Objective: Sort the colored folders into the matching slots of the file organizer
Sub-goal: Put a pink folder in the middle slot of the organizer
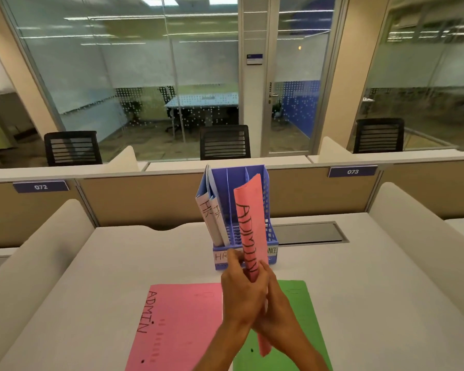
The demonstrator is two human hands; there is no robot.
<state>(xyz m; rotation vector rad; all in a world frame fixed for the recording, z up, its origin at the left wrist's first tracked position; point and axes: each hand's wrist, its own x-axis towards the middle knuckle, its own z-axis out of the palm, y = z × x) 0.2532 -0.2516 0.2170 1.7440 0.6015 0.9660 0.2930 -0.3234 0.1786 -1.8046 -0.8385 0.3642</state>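
Note:
A blue plastic file organizer [271, 228] stands on the desk ahead of me, with labels on its front; "HR" is readable at the left. Two pale blue folders marked "HR" [210, 210] lean in its left slot. I hold a pink folder marked "ADMIN" [248, 218] upright, spine toward me, in front of the organizer's middle and right slots. My left hand [243, 287] and my right hand [277, 306] both clasp its lower part. Another pink "ADMIN" folder [177, 325] lies flat near me on the left, and a green folder [303, 303] lies flat on the right.
The white desk [91, 277] has padded dividers on both sides and a beige partition behind. A grey cable hatch [310, 232] sits right of the organizer. Black chairs and glass walls stand beyond the partition.

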